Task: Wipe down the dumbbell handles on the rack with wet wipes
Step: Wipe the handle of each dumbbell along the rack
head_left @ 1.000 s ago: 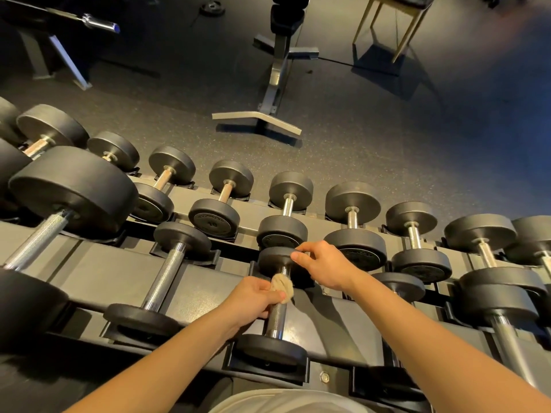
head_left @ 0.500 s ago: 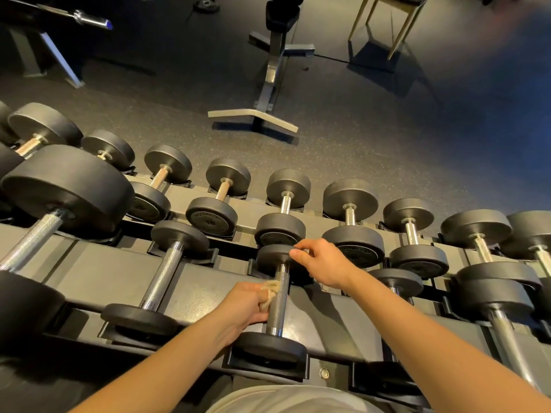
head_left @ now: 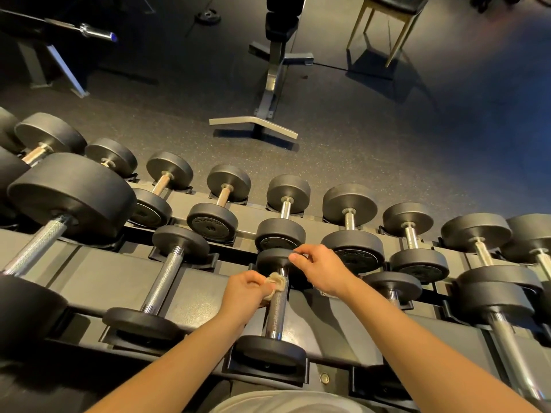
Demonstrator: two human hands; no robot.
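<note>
Head view: the dumbbell [head_left: 269, 350] being cleaned sits on the near tier of the rack [head_left: 113, 281], at the centre of the picture. Its handle [head_left: 275, 314] has its long axis running nearly straight from 12 o'clock to 6 o'clock.

The left hand [head_left: 246, 290] comes in from 8 o'clock. Its fingers are curled round a bunched wet wipe [head_left: 276, 282], pressing it against the handle's far end, just below the far head [head_left: 272, 260]. The right hand [head_left: 323, 271] comes in from 4 o'clock, and its thumb and fingertips pinch the rim of that far head. This looks like a steadying grip.

From the left fingers, nearly all the bare knurled handle lies toward 6 o'clock, down to the near head. The coming stroke therefore probably runs along the axis toward the person. The left hand is the one on the handle; the right touches only the weight. The handle's underside is hidden.
</note>
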